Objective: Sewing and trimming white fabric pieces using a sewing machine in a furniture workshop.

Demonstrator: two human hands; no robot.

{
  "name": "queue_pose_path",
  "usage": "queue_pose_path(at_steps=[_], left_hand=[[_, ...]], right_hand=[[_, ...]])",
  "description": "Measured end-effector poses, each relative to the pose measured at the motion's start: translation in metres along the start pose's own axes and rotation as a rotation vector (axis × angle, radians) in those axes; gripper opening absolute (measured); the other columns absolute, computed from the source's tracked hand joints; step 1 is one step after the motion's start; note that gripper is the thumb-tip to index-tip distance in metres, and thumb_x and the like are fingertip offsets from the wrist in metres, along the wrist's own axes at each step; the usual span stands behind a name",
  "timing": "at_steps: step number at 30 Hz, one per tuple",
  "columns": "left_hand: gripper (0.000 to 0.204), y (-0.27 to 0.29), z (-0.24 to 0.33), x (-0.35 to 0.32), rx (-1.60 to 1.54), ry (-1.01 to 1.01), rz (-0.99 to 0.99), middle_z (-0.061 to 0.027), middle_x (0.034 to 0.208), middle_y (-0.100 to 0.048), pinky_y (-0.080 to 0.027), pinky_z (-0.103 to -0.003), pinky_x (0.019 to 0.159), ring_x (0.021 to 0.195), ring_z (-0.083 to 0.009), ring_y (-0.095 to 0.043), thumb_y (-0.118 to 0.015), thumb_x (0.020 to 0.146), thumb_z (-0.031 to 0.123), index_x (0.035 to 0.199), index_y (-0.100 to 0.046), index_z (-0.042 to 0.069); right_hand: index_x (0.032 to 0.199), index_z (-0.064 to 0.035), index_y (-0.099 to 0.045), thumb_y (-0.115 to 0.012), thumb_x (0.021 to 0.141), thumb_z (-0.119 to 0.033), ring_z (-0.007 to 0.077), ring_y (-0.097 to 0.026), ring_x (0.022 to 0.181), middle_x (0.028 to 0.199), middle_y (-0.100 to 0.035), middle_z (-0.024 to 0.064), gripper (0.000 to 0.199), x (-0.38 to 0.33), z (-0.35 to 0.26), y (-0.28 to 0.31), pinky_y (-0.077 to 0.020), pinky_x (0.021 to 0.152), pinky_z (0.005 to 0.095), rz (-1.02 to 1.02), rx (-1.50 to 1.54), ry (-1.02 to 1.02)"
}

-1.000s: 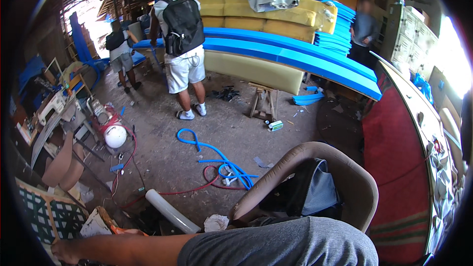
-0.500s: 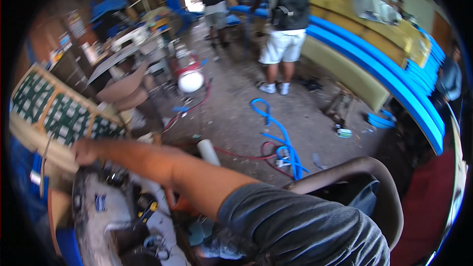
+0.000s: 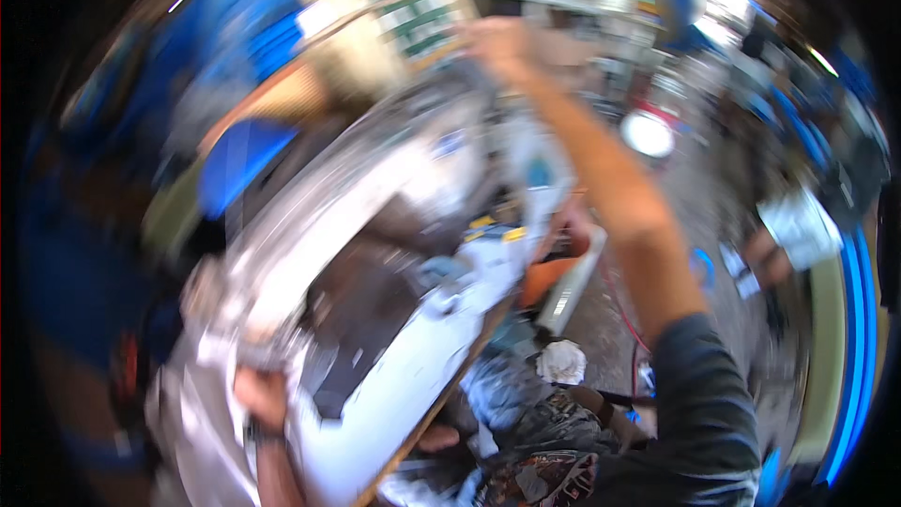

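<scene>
A pale, worn machine (image 3: pixel 310 263), seemingly a sewing machine, stretches across the middle, smeared by motion. My right arm reaches up to its far end, where my right hand (image 3: pixel 497 47) lies against or close to it; the fingers are too blurred to read. Close to the machine's near end is my left hand (image 3: pixel 261 394), with a dark band on the wrist. Its fingers are partly hidden. Dark brown material (image 3: pixel 361 319) lies beneath the machine's arm, on a white tabletop (image 3: pixel 375 446) with a wooden edge. A small yellow-and-black item (image 3: pixel 495 231) sits on the top.
Beyond my right hand leans a frame with green-and-white webbing (image 3: pixel 413 0). A rounded white object (image 3: pixel 648 134) stands on the floor. At right, a person in white shorts (image 3: pixel 798 230) stands near long blue strips (image 3: pixel 856 357). A blue panel (image 3: pixel 242 164) is left of the machine.
The view has swung left and down toward the machine, so the room has shifted right. My left hand has come into sight. My right hand remains near the machine's far end.
</scene>
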State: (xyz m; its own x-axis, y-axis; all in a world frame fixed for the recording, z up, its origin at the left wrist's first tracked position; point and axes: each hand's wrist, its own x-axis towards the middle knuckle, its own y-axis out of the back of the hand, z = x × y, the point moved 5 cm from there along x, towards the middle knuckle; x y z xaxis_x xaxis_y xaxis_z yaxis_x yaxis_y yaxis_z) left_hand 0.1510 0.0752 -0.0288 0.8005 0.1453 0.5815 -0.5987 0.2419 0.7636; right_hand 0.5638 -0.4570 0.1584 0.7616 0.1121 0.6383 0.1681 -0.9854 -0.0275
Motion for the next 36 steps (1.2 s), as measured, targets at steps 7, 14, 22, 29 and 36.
queue_pose_path(at_steps=[7, 14, 22, 29, 36], left_hand=[[0.016, 0.016, 0.077, 0.037, -0.012, 0.056, -0.052, -0.0058, 0.102, -0.070, -0.059, -0.043, 0.073, 0.085, -0.0288, -0.073, -0.073, 0.092, 0.029, 0.099, -0.076, 0.015], [0.020, 0.020, 0.066, 0.023, -0.005, 0.166, -0.143, -0.0057, 0.108, -0.070, -0.060, -0.045, 0.075, 0.086, -0.0299, -0.075, -0.069, 0.097, 0.032, 0.099, -0.074, 0.013], [0.023, 0.018, 0.066, 0.022, -0.041, 0.165, -0.166, -0.0064, 0.105, -0.070, -0.060, -0.044, 0.079, 0.092, -0.0287, -0.074, -0.071, 0.094, 0.033, 0.097, -0.074, 0.011], [0.023, 0.018, 0.062, 0.025, -0.037, 0.111, -0.160, -0.0082, 0.111, -0.068, -0.060, -0.047, 0.081, 0.093, -0.0319, -0.072, -0.069, 0.095, 0.033, 0.102, -0.073, 0.011], [0.026, 0.018, 0.061, 0.023, -0.049, 0.113, -0.171, -0.0082, 0.111, -0.067, -0.060, -0.046, 0.081, 0.094, -0.0314, -0.072, -0.069, 0.096, 0.035, 0.102, -0.073, 0.010]], right_hand=[[0.119, 0.0102, -0.059, -0.060, 0.100, -0.058, 0.0261, -0.050, 0.115, 0.119, -0.059, 0.0207, 0.071, 0.030, 0.007, 0.050, -0.0395, 0.104, 0.0392, -0.257, -1.060, -0.136], [0.097, 0.0108, -0.069, -0.059, 0.103, -0.053, 0.0170, -0.058, 0.075, 0.089, -0.071, 0.0121, 0.065, -0.046, 0.018, 0.049, -0.0515, 0.079, 0.0373, 0.158, -0.611, 0.114], [0.088, 0.0072, -0.070, -0.053, 0.104, -0.055, 0.0195, -0.060, 0.067, 0.072, -0.064, 0.0138, 0.066, 0.014, 0.003, 0.048, -0.0490, 0.069, 0.0380, -0.133, -0.935, -0.302], [0.087, 0.0066, -0.068, -0.049, 0.111, -0.042, 0.0174, -0.058, 0.069, 0.072, -0.063, 0.0068, 0.058, -0.082, 0.049, 0.065, -0.0475, 0.071, 0.0371, 0.339, -0.457, -0.051], [0.091, 0.0089, -0.070, -0.047, 0.107, -0.058, 0.0209, -0.062, 0.079, 0.080, -0.068, 0.0125, 0.072, -0.037, -0.005, 0.054, -0.0499, 0.081, 0.0369, 0.066, -0.745, -0.092]])
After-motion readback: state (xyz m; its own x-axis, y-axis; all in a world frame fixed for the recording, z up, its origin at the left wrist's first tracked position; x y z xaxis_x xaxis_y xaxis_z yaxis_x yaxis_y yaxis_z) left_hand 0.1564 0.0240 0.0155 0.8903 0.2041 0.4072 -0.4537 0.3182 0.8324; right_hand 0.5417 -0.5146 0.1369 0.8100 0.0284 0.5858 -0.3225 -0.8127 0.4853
